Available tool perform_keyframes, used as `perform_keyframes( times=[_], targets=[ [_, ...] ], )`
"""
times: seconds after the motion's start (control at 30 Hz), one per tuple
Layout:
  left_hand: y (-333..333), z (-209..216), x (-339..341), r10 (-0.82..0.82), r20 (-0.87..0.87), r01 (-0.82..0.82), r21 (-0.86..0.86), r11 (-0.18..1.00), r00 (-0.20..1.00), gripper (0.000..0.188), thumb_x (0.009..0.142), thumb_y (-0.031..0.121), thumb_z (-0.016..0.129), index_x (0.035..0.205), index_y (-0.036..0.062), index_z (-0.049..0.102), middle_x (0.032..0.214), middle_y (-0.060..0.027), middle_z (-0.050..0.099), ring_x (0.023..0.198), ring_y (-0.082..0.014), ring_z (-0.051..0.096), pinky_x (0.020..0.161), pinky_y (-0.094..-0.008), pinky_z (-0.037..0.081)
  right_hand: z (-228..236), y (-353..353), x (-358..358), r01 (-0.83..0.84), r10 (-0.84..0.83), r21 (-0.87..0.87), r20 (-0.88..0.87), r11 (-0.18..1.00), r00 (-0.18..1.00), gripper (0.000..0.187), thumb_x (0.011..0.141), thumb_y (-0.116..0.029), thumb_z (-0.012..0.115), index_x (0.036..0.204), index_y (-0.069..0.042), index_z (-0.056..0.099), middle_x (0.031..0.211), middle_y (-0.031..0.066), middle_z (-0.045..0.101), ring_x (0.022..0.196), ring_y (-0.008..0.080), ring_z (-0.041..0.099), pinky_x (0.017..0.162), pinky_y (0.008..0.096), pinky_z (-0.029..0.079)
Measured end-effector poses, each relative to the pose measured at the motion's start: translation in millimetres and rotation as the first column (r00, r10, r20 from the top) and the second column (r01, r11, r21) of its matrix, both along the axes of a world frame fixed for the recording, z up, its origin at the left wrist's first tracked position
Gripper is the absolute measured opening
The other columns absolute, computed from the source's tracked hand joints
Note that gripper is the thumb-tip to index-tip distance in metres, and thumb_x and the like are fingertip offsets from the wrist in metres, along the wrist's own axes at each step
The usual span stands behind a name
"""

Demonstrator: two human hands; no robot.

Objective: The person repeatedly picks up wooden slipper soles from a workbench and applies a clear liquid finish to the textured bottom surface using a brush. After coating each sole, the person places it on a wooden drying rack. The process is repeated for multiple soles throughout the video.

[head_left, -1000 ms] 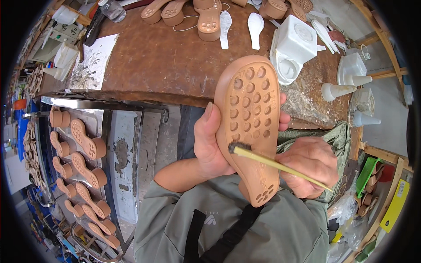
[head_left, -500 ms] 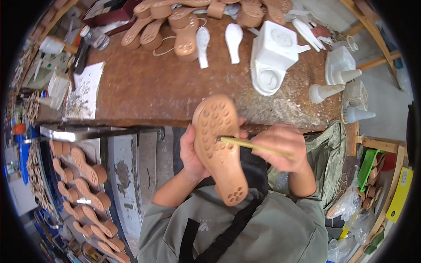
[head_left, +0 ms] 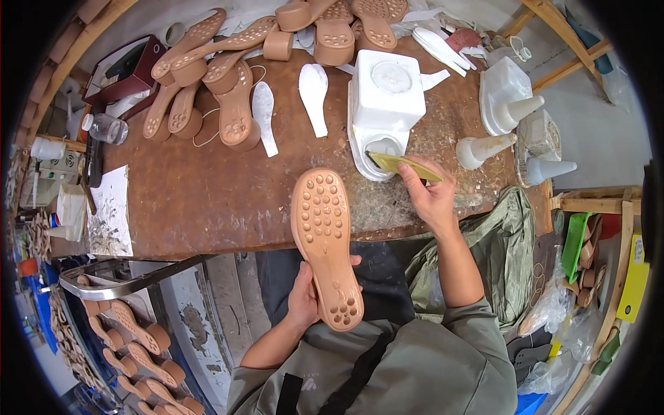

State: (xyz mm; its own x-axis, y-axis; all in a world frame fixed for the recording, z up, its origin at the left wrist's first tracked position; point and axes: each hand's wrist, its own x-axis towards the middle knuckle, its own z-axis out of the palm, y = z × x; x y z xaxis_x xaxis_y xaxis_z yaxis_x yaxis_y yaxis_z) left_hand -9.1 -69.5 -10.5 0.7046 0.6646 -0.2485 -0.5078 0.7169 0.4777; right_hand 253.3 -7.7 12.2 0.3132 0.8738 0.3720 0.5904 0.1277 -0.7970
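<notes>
In front of my body, my left hand (head_left: 304, 296) grips a tan shoe sole (head_left: 324, 238) by its edge. Its dimpled face is turned up, with round dimples at the wide far end and a smaller cluster at the near end. My right hand (head_left: 434, 195) is closed on a brush (head_left: 408, 164) with a flat yellowish handle. The brush's dark tip is at the round, cup-like opening of a white plastic dispenser (head_left: 389, 93) on the table; whether it touches anything inside cannot be made out.
On the brown worktable (head_left: 200, 187), several tan soles (head_left: 238, 111) pile up at the back left. White insole pieces (head_left: 313, 97) lie nearby. Cone-nozzled bottles (head_left: 487, 149) stand at the right. A rack of soles (head_left: 142, 328) is at lower left, a draped green cloth (head_left: 508, 252) at right.
My right hand has moved the brush away from the sole, up to the dispenser's opening. The sole in my left hand is lower against the table and more upright. The whole view has shifted.
</notes>
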Motion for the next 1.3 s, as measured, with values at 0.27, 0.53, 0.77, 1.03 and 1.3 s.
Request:
perform_keyframes(
  times=[0.27, 0.53, 0.77, 1.03, 1.3],
  targets=[
    [25.9, 10.1, 10.7, 0.019, -0.15, -0.016, 0.022, 1.0, 0.989, 0.062, 0.096, 0.048, 0.027, 0.143, 0.0071, 0.023, 0.127, -0.0239, 0.05, 0.093, -0.0297, 0.063, 0.08, -0.0402, 0.054, -5.1, 3.9, 0.8, 0.008, -0.068, -0.161, -0.371, 0.987, 0.926, 0.016, 0.087, -0.012, 0.066, 0.094, 0.001, 0.067, 0.075, 0.0074, 0.066, 0.058, 0.0105, 0.057, 0.052, 0.0231, 0.044],
    [35.4, 19.9, 16.6, 0.026, -0.094, -0.028, -0.025, 0.999, 0.995, 0.061, 0.096, 0.045, 0.03, 0.142, 0.0046, 0.025, 0.125, -0.0278, 0.051, 0.093, -0.0306, 0.064, 0.079, -0.0398, 0.055, 26.7, -9.5, 9.4, -0.147, -0.04, -0.263, -0.593, 0.953, 0.804, 0.015, 0.086, -0.01, 0.067, 0.093, 0.004, 0.066, 0.065, 0.0022, 0.06, 0.05, 0.0057, 0.05, 0.045, 0.02, 0.037],
    [31.7, 51.8, 11.9, -0.066, 0.041, 0.067, -0.018, 0.998, 0.997, 0.064, 0.096, 0.048, 0.031, 0.142, 0.0056, 0.021, 0.125, -0.0299, 0.049, 0.1, -0.0298, 0.062, 0.083, -0.039, 0.054, 80.3, -38.1, -52.5, -0.205, 0.182, 0.02, -0.556, 0.979, 0.811, 0.012, 0.084, 0.0, 0.066, 0.094, 0.006, 0.065, 0.075, 0.0078, 0.065, 0.057, 0.007, 0.055, 0.049, 0.0201, 0.042],
    [14.5, 84.0, 2.3, -0.149, 0.062, 0.142, 0.104, 0.984, 0.987, 0.069, 0.095, 0.053, 0.031, 0.143, 0.0056, 0.018, 0.127, -0.0269, 0.048, 0.101, -0.0236, 0.06, 0.085, -0.0335, 0.049, 94.7, -36.9, -69.6, -0.147, 0.212, 0.225, -0.299, 0.963, 0.931, 0.012, 0.084, 0.002, 0.064, 0.095, 0.007, 0.064, 0.078, 0.0111, 0.066, 0.062, 0.0093, 0.058, 0.054, 0.0213, 0.044],
    [5.8, 97.2, -12.0, -0.144, 0.056, 0.129, 0.223, 0.966, 0.988, 0.071, 0.093, 0.052, 0.035, 0.14, 0.0001, 0.023, 0.127, -0.0231, 0.049, 0.109, -0.0225, 0.055, 0.088, -0.0321, 0.046, 119.6, -61.7, -71.2, -0.431, 0.46, 0.246, -0.074, 0.868, 0.885, 0.013, 0.08, 0.002, 0.068, 0.091, 0.007, 0.064, 0.071, 0.0115, 0.066, 0.056, 0.0149, 0.06, 0.051, 0.0247, 0.046]
  ],
)
